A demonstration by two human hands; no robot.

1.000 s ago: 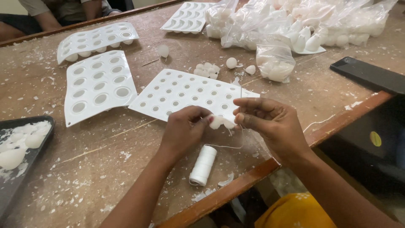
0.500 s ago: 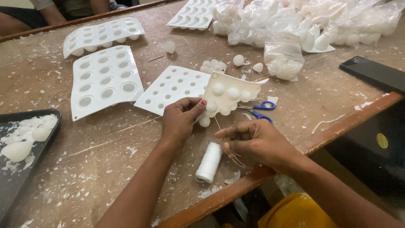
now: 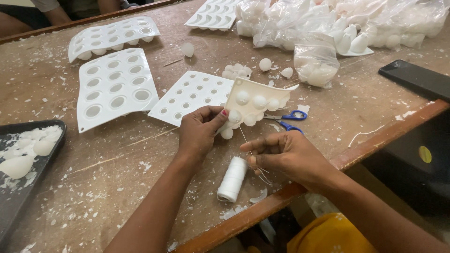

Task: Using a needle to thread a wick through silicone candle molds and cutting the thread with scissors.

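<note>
My left hand (image 3: 200,130) grips the near edge of a white silicone mould (image 3: 197,96) with round cavities and folds its right part upward, so its bumpy underside (image 3: 258,100) faces me. My right hand (image 3: 286,157) pinches a thin white thread (image 3: 244,136) that runs up to the folded mould. A white thread spool (image 3: 233,179) lies on the wooden table (image 3: 117,187) between my two hands. Blue-handled scissors (image 3: 288,121) lie just beyond my right hand.
Two more white moulds (image 3: 115,86) (image 3: 110,35) lie at the left and another (image 3: 213,13) at the back. Plastic bags of white pieces (image 3: 318,61) sit at the back right. A black tray (image 3: 26,159) holds white scraps at the left; a black phone (image 3: 415,78) lies at the right.
My left hand has folded the mould's right part further up. My right hand has drawn back toward the table edge, pulling the thread taut. The scissors have come into view.
</note>
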